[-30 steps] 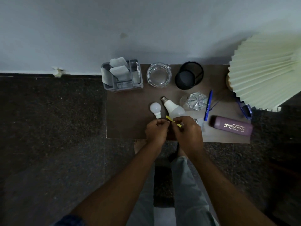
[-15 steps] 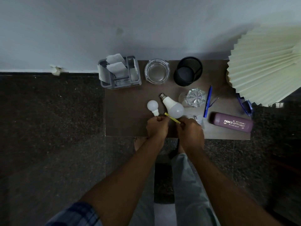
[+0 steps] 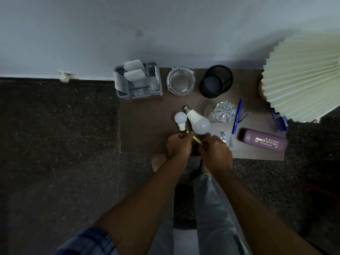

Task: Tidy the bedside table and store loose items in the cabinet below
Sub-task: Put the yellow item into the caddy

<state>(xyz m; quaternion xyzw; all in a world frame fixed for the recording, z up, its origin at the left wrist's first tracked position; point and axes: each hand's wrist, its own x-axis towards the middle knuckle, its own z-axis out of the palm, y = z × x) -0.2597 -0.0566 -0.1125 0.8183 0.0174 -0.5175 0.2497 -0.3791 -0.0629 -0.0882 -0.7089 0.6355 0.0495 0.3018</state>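
Observation:
Over the front edge of the brown bedside table point(image 3: 145, 137), my left hand point(image 3: 179, 145) and my right hand point(image 3: 215, 153) both pinch a thin yellow stick point(image 3: 195, 138) that spans the gap between them. Just behind the hands lie a small white bulb point(image 3: 180, 119) and a larger white bulb point(image 3: 197, 122). A small clear packet with metal bits point(image 3: 223, 138) lies right of my right hand. A blue pen point(image 3: 237, 116) and a purple glasses case point(image 3: 264, 141) lie farther right.
Along the wall stand a grey organiser with papers point(image 3: 138, 81), a glass ashtray point(image 3: 180, 82) and a black mesh cup point(image 3: 215, 83). A cut-glass piece point(image 3: 222, 112), blue spectacles point(image 3: 280, 121) and a pleated lamp shade point(image 3: 301, 76) sit right. Dark floor surrounds the table.
The hands have drawn slightly apart, so more of the yellow stick shows between them. The view has shifted a little; the objects on the table have not moved.

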